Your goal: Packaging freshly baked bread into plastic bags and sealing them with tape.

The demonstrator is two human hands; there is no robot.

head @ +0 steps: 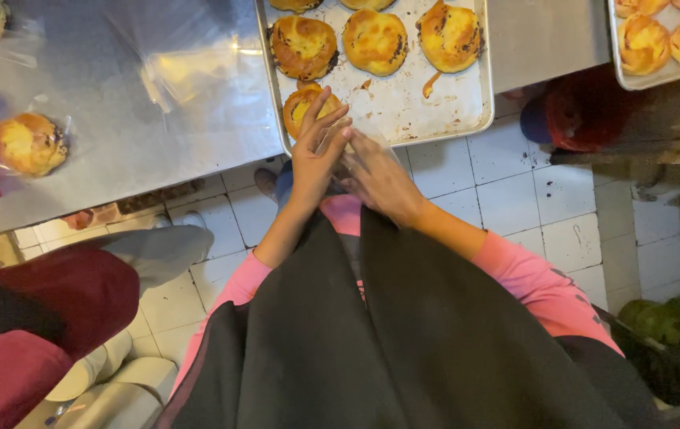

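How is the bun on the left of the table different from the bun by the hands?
The left bun is wrapped in clear plastic; the bun by the hands is bare. The left bun sits on the table; the other lies on the tray. Both are round and golden with dark patches.

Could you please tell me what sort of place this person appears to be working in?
Probably a small bakery or its packing area. Metal baking trays of golden buns sit on a steel table, one bun already wrapped in a clear bag, above a white tiled floor.
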